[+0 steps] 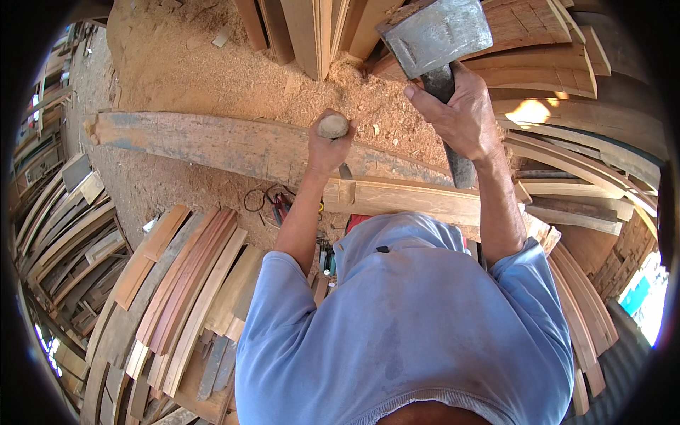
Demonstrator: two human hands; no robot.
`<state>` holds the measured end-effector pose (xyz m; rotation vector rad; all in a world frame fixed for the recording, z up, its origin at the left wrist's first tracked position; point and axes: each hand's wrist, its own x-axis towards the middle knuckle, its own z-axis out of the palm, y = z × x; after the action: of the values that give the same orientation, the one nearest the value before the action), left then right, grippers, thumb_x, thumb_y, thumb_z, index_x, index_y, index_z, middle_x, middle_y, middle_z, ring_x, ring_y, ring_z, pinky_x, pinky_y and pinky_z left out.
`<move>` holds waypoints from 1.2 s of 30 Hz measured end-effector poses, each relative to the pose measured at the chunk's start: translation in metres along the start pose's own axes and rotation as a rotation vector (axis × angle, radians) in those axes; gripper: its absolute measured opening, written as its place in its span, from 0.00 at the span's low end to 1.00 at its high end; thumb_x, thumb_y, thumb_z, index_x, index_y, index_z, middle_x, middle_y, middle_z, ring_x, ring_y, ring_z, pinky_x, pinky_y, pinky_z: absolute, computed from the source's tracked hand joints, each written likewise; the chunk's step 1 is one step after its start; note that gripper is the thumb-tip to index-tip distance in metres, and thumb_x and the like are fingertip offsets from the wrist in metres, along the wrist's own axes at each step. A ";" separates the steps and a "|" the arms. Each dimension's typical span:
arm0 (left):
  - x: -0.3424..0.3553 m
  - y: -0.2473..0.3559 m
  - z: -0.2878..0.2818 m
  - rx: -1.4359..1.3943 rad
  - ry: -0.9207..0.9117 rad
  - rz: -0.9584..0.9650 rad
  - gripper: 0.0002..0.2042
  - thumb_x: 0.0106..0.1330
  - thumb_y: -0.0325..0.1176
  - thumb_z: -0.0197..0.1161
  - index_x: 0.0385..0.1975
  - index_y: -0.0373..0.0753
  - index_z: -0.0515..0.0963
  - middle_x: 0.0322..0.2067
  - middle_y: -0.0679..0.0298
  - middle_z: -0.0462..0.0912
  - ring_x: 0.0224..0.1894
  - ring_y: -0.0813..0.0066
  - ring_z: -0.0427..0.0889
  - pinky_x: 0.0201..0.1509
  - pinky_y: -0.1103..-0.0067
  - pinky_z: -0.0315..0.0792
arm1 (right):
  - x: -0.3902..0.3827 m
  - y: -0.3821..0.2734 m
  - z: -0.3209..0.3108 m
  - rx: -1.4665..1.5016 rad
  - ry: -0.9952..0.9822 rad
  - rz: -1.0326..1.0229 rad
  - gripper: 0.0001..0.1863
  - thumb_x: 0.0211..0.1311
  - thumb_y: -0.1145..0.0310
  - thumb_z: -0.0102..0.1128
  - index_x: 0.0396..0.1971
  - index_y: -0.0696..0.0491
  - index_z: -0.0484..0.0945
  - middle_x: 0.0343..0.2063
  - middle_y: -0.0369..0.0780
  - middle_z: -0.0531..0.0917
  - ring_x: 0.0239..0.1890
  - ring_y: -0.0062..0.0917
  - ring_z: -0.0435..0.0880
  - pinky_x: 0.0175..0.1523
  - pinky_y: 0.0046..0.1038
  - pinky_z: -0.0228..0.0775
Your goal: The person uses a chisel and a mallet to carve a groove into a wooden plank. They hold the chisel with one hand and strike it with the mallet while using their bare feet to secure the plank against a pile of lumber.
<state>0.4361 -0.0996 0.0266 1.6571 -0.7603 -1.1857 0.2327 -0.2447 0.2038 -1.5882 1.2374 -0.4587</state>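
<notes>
My left hand (329,152) is closed around a chisel, whose round, worn handle end (333,127) pokes out above the fist. Below the fist, a short dark length of its blade (345,171) shows just over a pale wooden beam (407,200); whether the edge touches the wood I cannot tell. A small notched block or cut (346,191) appears on the beam there. Up to the right, my right hand (464,113) grips the dark handle of a mallet with a big grey block head (443,35). The mallet is raised, apart from the chisel.
Behind the beam lies a long weathered plank (205,142), with wood shavings (283,88) beyond it. Upright boards (304,32) stand at the far side. Stacked boards (184,283) fill the left, and more planks (545,71) the right. Red-handled pliers (282,207) lie near my left forearm.
</notes>
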 end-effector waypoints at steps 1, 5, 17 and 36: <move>0.000 -0.001 0.000 0.015 -0.017 0.010 0.09 0.63 0.24 0.71 0.30 0.38 0.74 0.25 0.71 0.77 0.29 0.84 0.73 0.34 0.81 0.71 | 0.000 0.003 0.002 -0.001 0.017 -0.025 0.18 0.63 0.63 0.68 0.46 0.61 0.81 0.25 0.38 0.82 0.26 0.20 0.77 0.35 0.29 0.74; 0.000 -0.003 0.006 0.104 -0.084 0.147 0.08 0.65 0.25 0.70 0.31 0.37 0.75 0.25 0.70 0.79 0.28 0.82 0.77 0.33 0.80 0.74 | 0.002 0.025 0.022 -0.095 -0.062 0.045 0.18 0.64 0.64 0.65 0.40 0.66 0.80 0.26 0.46 0.85 0.24 0.26 0.84 0.31 0.31 0.80; 0.000 -0.019 0.005 0.181 -0.103 0.060 0.09 0.62 0.27 0.71 0.31 0.35 0.75 0.27 0.66 0.81 0.31 0.80 0.79 0.37 0.80 0.75 | 0.031 0.002 0.019 -0.208 -0.002 0.006 0.18 0.63 0.63 0.61 0.45 0.63 0.78 0.33 0.53 0.87 0.38 0.42 0.90 0.49 0.42 0.83; -0.013 -0.016 -0.008 0.141 0.061 0.036 0.09 0.61 0.25 0.72 0.31 0.37 0.75 0.26 0.69 0.79 0.32 0.84 0.75 0.37 0.80 0.73 | 0.019 0.017 0.022 -0.331 -0.210 0.068 0.25 0.60 0.62 0.62 0.53 0.64 0.77 0.38 0.56 0.86 0.40 0.43 0.88 0.52 0.41 0.80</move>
<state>0.4382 -0.0794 0.0172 1.7794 -0.8483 -1.0725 0.2497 -0.2498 0.1750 -1.8121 1.2456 -0.0401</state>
